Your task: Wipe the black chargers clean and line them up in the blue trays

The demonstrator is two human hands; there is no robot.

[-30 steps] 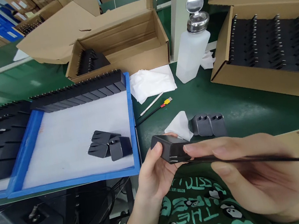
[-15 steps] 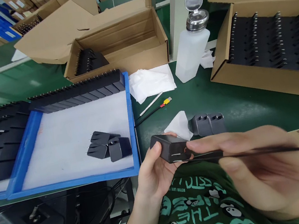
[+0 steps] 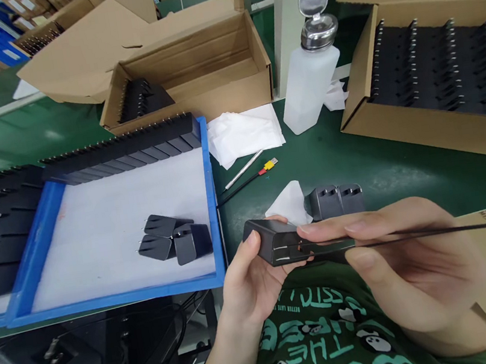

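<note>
Green bench, packed cartons beyond hands: left hand (image 3: 251, 281) clamped round black charger (image 3: 275, 245) above lap, right hand (image 3: 414, 269) pinching thin black probe (image 3: 419, 235) at its port face; slip risks scratching casing or dropping charger.

Green bench (image 3: 405, 164): blue tray (image 3: 214, 210), cardboard boxes (image 3: 421, 125), bottle (image 3: 308, 84), wipes (image 3: 242, 133), two chargers (image 3: 334, 200).

views: 1, head-worn | aim: forward and down over the green bench (image 3: 383, 173) | range: close, hands fill the lower frame | far edge: stacked cartons, probably shelving, too blurred to tell | overlap: none, single view
</note>
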